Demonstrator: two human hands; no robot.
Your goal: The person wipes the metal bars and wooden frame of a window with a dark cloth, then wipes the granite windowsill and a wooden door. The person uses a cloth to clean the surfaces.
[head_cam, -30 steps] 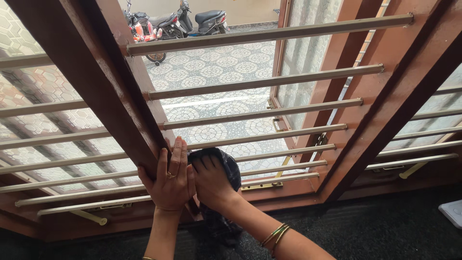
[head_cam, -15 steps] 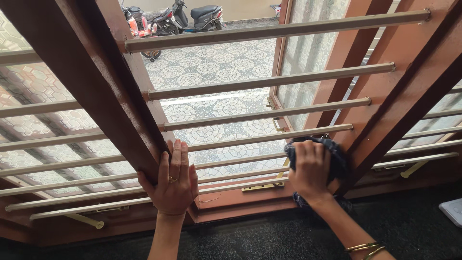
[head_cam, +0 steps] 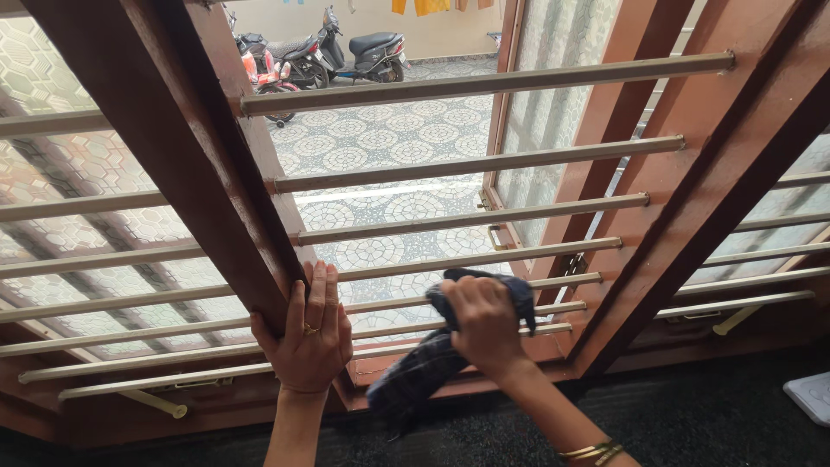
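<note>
Cloth (head_cam: pixel 437 359), dark and soft, is bunched up in the right hand (head_cam: pixel 486 327), whose fingers (head_cam: pixel 462 298) are curled tight around it and press it on the low bars (head_cam: pixel 450 259) of the window. One end of the cloth pokes up over the fingers and the other end hangs down past the brown sill (head_cam: pixel 553 363). The right wrist wears gold bangles (head_cam: pixel 592 451). The left hand (head_cam: pixel 307 337) lies flat on the slanted brown wooden post (head_cam: pixel 199 173), with its fingers (head_cam: pixel 322 290) straight and close together, holding nothing. One finger has a ring (head_cam: pixel 307 329). The two hands are near each other but do not touch. Pale metal bars run side to side across the whole window. To the left and right are panes of bumpy patterned glass (head_cam: pixel 78 164). Through the open middle you can see a tiled yard (head_cam: pixel 380 147) outside, and two scooters (head_cam: pixel 346 52) parked at its far end.
</note>
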